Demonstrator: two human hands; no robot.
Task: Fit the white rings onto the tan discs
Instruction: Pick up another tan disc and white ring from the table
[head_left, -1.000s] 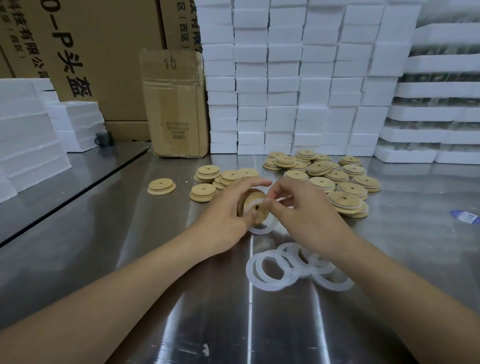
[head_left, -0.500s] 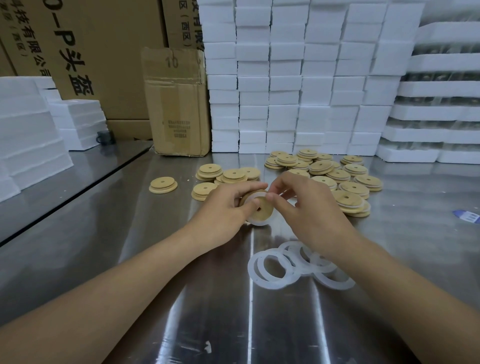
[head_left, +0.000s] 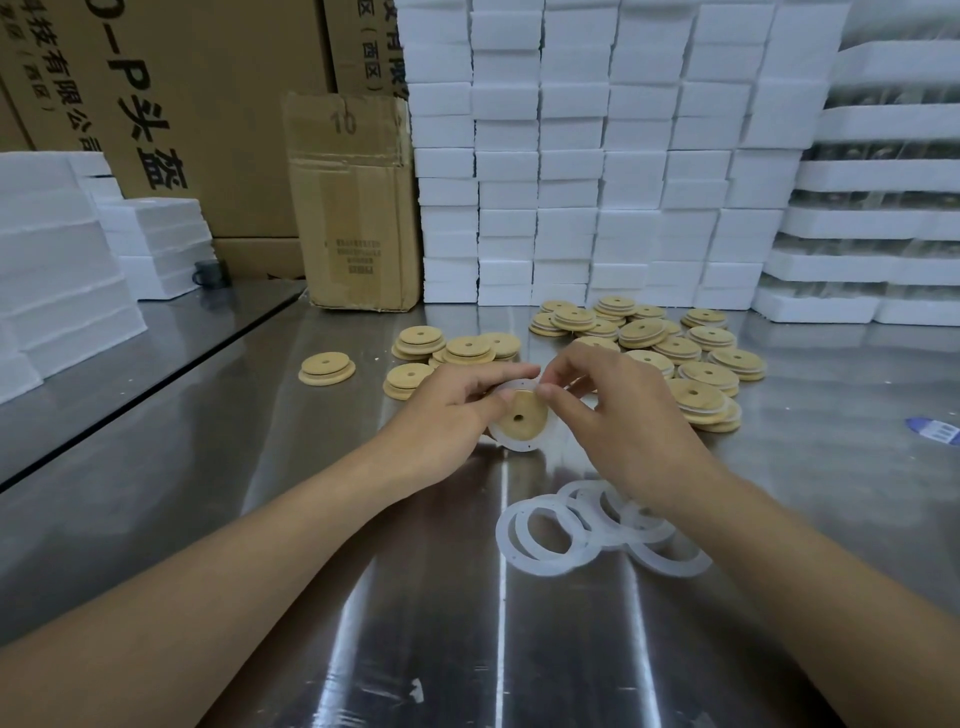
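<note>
A tan disc (head_left: 525, 413) with a centre hole is held just above the steel table, gripped at its left edge by my left hand (head_left: 447, 410). A white ring (head_left: 511, 442) lies around the disc's rim. My right hand (head_left: 618, 415) pinches the ring's top edge against the disc with thumb and forefinger. Several loose white rings (head_left: 550, 535) overlap on the table below my right wrist. A large heap of tan discs (head_left: 675, 353) lies behind my right hand, and a smaller group of discs (head_left: 457, 348) lies behind my left hand.
One tan disc pair (head_left: 326, 368) sits apart at the left. A cardboard box (head_left: 358, 208) and stacked white foam blocks (head_left: 597, 156) wall the back of the steel table (head_left: 260, 467). More foam blocks (head_left: 57, 270) stand at the left. A blue-white label (head_left: 935, 430) lies at right.
The ring hung loose below the upright disc a second ago; it now sits around the disc's rim. The disc has turned its face toward me, and my right fingers moved to its top edge.
</note>
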